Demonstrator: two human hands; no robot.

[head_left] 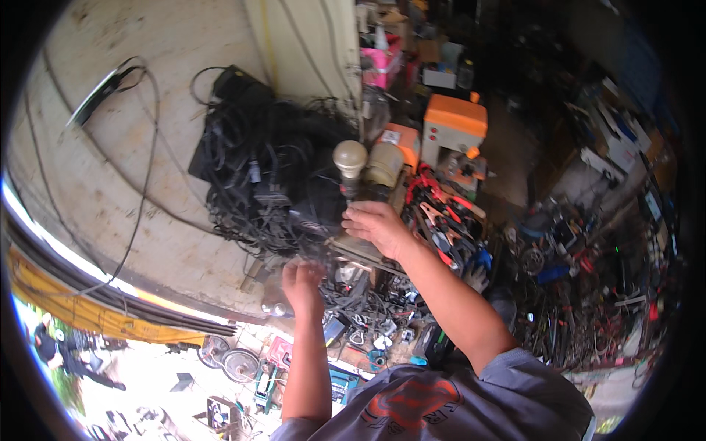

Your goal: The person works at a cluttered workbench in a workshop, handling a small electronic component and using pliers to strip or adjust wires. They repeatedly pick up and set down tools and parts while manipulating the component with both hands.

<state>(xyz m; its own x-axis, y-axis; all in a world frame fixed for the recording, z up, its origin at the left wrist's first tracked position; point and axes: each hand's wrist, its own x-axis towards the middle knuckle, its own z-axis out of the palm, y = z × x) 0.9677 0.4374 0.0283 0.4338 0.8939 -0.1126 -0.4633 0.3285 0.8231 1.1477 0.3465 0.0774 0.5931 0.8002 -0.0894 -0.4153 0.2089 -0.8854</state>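
A round cream-coloured light bulb (350, 157) stands upright on a dark base at the centre. Just below that base is my right hand (373, 226), its fingers drawn together and pointing left. Whether they grip anything is hidden. Lower and to the left, my left hand (301, 285) is closed on what looks like a clear plastic bag (275, 295), with small shiny round things at its lower end. A cream cylindrical container (384, 165) sits right of the bulb. Behind both hands hangs a big tangle of black cables (257, 162).
An orange-and-grey machine (456, 121) stands beyond the right hand, next to red-handled tools (437, 198). Loose cables and small electrical parts (368, 301) crowd the surface below the hands. A stained pale wall (176, 81) fills the left; a person (59, 345) is at the far lower left.
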